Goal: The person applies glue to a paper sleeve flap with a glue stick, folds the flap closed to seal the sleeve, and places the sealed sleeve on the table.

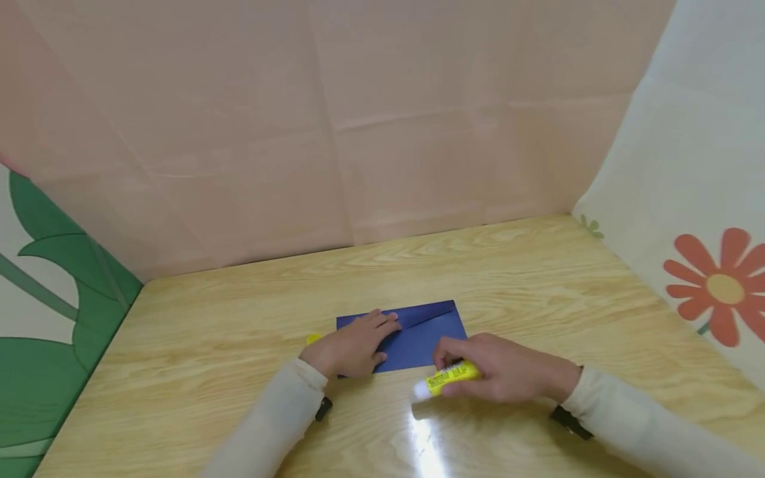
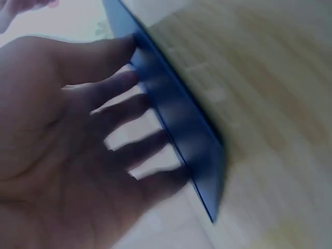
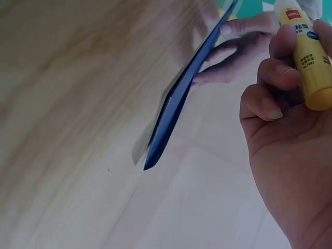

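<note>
A dark blue envelope lies flat on the wooden table, its flap along the far side. On its left part rests my left hand, fingers stretched across the paper. The left wrist view has those fingertips right at the envelope, seen nearly edge-on. Just to the right of the envelope's near edge, my right hand grips a yellow glue stick, white end pointing left. In the right wrist view, fingers curl round the printed barrel of the glue stick.
A small yellow round thing shows beside the left wrist, partly hidden by it. The wooden table meets a pink backdrop at the back. A printed flower sheet stands along the right side, green leaf prints on the left.
</note>
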Demonstrator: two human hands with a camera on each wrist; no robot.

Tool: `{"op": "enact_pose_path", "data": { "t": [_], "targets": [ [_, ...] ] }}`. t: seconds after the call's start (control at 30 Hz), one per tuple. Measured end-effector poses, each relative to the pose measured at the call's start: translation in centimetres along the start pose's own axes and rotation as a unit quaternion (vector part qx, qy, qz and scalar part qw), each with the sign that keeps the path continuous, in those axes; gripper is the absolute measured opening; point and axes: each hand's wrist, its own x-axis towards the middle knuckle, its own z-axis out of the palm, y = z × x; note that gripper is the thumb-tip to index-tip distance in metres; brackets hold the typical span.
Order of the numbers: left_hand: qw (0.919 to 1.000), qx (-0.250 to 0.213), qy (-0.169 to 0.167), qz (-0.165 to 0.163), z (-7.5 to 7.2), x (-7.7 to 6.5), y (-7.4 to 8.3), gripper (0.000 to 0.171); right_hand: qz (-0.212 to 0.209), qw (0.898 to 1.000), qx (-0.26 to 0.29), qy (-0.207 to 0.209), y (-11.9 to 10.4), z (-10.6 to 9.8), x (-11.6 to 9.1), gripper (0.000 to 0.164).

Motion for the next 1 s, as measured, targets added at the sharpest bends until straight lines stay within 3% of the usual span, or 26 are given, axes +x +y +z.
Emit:
{"op": "enact_pose_path", "data": {
  "t": [0.2,0.3,0.47,0.63,1.0],
  "targets": [
    [0.9983,0.047,-0.013,-0.031,0.1,0.1,1.2,0.059,-0.026,1.000,-0.013,0.007,-0.3,0.2,0.1,0.017],
    [0.9974,0.067,-0.017,-0.024,-0.1,0.4,1.6,0.061,-0.024,1.000,-0.013,0.008,-0.3,0.2,0.1,0.016],
    [0.9987,0.029,-0.043,-0.006,-0.2,0.8,1.7,0.061,-0.006,1.000,-0.006,-0.001,-0.4,0.0,-0.1,0.016],
    [0.9980,0.007,-0.061,-0.010,-0.8,1.3,1.7,0.057,0.003,1.000,0.004,-0.006,-0.4,0.0,-0.3,0.016],
    [0.9976,-0.034,-0.060,0.004,-0.6,1.0,1.3,0.067,0.006,1.000,-0.023,0.011,-0.6,0.0,-0.5,0.017]
  ]
}}
